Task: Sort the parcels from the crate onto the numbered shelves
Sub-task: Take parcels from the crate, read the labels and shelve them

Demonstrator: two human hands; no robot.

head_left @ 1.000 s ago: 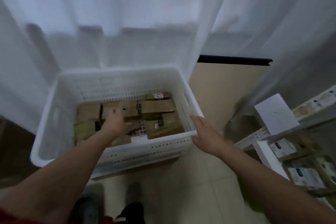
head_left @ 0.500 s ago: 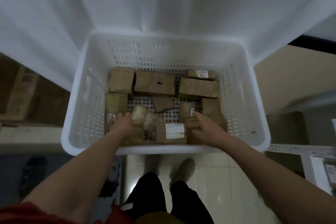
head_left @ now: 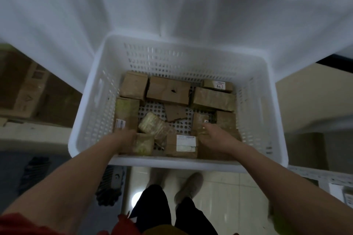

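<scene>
A white perforated crate (head_left: 172, 164) stands in front of me with several brown parcels on its floor. One at the back right carries a label reading 44 (head_left: 217, 86). A parcel with a white label (head_left: 181, 145) lies against the near wall, between my hands. My left hand (head_left: 124, 139) reaches into the near left corner, its fingers curled down round a tape-wrapped parcel (head_left: 144, 146). My right hand (head_left: 215, 135) lies in the near right corner with fingers bent over a brown parcel (head_left: 206, 152). Motion blur hides the fingertips.
White sheeting (head_left: 172, 5) hangs behind the crate. Cardboard boxes (head_left: 24, 89) sit on a shelf at the left. A white shelf edge (head_left: 324, 175) shows at the right. My legs and a shoe (head_left: 189, 187) stand on the tiled floor below the crate.
The view has swung to look straight down into the crate. My right hand moved from outside the crate's right rim in onto a near-right parcel; my left hand drew back to the near-left corner.
</scene>
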